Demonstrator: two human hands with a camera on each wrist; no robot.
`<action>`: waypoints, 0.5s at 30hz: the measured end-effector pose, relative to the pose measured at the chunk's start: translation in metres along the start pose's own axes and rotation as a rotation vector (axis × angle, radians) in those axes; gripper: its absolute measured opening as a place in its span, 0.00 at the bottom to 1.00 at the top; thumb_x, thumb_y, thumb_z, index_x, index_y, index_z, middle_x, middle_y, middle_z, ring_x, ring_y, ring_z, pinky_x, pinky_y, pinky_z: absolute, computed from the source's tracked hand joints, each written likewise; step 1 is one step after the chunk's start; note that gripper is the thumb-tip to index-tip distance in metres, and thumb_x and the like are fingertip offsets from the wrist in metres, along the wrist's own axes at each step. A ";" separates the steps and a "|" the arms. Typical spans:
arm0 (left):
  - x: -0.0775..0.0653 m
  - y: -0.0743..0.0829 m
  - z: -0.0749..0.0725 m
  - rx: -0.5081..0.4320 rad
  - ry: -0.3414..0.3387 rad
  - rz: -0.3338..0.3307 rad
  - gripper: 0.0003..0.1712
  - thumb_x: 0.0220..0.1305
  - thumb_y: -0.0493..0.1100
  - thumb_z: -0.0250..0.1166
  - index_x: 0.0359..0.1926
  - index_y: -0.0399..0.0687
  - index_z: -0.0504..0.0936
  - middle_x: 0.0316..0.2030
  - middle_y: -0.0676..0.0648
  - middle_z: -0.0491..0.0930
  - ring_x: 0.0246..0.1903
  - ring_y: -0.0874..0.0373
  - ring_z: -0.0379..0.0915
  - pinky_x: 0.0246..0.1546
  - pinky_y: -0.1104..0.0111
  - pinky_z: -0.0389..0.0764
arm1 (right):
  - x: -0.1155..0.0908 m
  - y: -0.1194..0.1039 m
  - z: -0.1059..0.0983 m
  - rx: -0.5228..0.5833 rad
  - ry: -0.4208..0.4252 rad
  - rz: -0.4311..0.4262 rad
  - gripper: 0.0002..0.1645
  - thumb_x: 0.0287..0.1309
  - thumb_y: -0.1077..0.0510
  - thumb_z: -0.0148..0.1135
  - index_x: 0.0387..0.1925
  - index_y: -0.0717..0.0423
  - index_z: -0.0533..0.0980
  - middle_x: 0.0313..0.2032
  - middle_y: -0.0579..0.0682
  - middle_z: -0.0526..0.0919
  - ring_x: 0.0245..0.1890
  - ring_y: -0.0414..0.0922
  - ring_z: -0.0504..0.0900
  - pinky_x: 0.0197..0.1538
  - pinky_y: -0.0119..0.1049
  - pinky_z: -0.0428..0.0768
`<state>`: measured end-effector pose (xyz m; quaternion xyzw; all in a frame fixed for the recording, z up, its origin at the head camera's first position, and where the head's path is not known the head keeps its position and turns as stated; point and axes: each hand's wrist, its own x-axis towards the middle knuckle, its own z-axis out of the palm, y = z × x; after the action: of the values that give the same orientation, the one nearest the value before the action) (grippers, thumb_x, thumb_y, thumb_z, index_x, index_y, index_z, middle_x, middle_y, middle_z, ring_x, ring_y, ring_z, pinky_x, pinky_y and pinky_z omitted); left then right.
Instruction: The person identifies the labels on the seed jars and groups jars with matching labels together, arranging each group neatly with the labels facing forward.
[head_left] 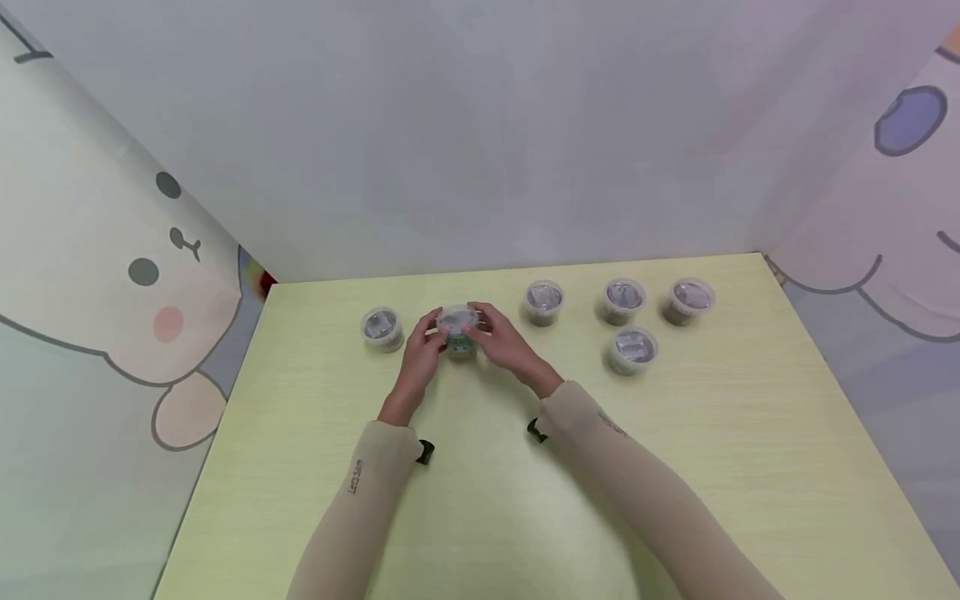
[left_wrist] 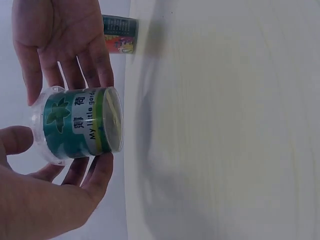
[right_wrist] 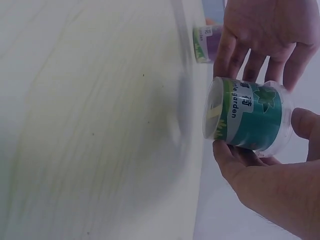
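Both hands hold one lidded clear plastic cup (head_left: 459, 319) near the back of the table. Its green label (left_wrist: 70, 120) shows a leaf and the words "My little garden". My left hand (head_left: 422, 354) curls round the cup's left side, and my right hand (head_left: 504, 340) grips the right side. Both thumbs lie by the lid edge, while the fingers reach along the wall towards the base. The cup's round bottom (right_wrist: 214, 107) is visible in both wrist views, so it appears raised or tilted off the table. What is inside is hard to make out.
Left of the hands stands another lidded cup (head_left: 382, 328), with a purple label (right_wrist: 207, 44). To the right are several similar cups, among them one nearby (head_left: 543, 302) and one further forward (head_left: 632, 348). A pale wall sheet (head_left: 480, 167) rises behind the yellow table (head_left: 480, 500).
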<state>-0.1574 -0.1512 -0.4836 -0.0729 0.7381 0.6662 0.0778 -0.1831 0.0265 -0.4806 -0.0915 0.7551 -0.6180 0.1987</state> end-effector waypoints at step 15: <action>0.006 -0.009 -0.006 0.025 0.032 0.028 0.30 0.81 0.36 0.54 0.80 0.40 0.62 0.73 0.35 0.65 0.72 0.40 0.65 0.72 0.48 0.70 | 0.018 0.013 0.005 0.042 -0.040 -0.046 0.36 0.80 0.59 0.57 0.81 0.57 0.58 0.78 0.63 0.64 0.79 0.59 0.61 0.77 0.54 0.66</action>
<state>-0.1613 -0.1581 -0.4930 -0.0723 0.7485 0.6567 0.0578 -0.1959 0.0174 -0.4970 -0.1168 0.7357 -0.6361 0.2012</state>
